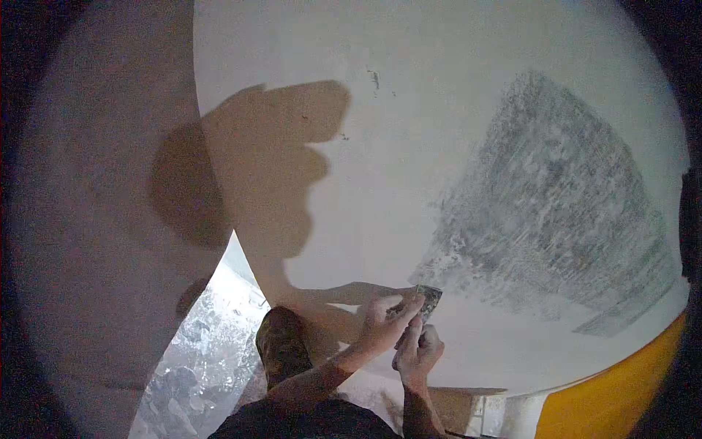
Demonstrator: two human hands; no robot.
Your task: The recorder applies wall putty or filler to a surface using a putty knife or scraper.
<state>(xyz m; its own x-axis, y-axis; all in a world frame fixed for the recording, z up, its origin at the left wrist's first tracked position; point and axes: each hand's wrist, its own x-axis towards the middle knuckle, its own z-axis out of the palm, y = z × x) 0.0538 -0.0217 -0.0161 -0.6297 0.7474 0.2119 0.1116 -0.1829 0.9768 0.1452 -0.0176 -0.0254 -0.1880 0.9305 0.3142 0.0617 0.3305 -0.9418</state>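
Note:
Both of my hands meet in front of a pale wall (409,183), at the lower middle of the head view. My left hand (382,322) is closed on a small dark, speckled sanding sheet (431,298), one end of which sticks out past the fingers. Just below and to the right, my right hand (418,351) has its fingers bent and drawn together against the lower part of the sheet. How far those fingers wrap round it is hidden. White dust coats both hands. A rough grey patch (556,197) spreads over the wall up and to the right.
Shadows (278,139) fall across the wall and a darker surface (95,183) at left. A bright, white-dusted floor (197,344) shows at lower left, beside a dark patterned shape (283,344). An orange-yellow surface (614,388) borders the lower right. Small dark marks (375,79) dot the wall.

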